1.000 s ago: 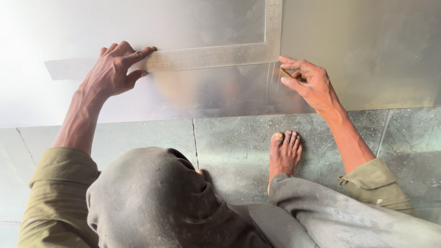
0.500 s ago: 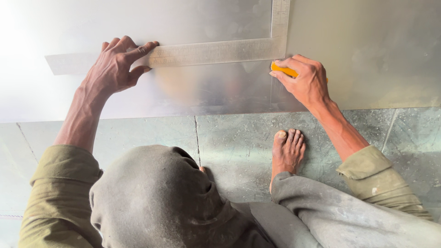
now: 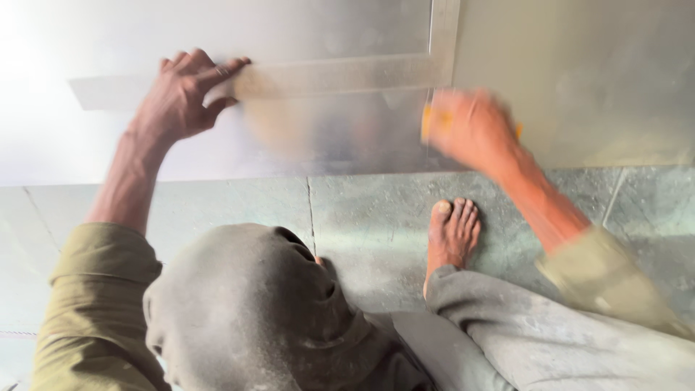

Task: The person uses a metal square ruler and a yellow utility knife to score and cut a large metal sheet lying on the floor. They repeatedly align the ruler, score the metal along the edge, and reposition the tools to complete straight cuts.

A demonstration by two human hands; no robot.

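Nearest the camera, a grey trouser knee point(image 3: 253, 311) is filling the lower middle of the view, with olive sleeves point(image 3: 94, 304) showing on both sides. Just beyond, a bare foot point(image 3: 452, 232) is resting flat on the grey stone floor point(image 3: 362, 210), toes pointing away.

Farther out, a shiny metal sheet point(image 3: 326, 137) is lying on the floor, its near edge running across the view. The left hand point(image 3: 181, 101) is pressing down on the long arm of a metal L-shaped square point(image 3: 340, 72), fingers spread and flat over its left part, pinning it against the sheet. The right hand point(image 3: 470, 127) is blurred; it is curling closed around a small yellow tool point(image 3: 428, 119), right beside the square's short arm, which is running away toward the far edge. Whether the tool's tip is touching the sheet cannot be told through the blur.
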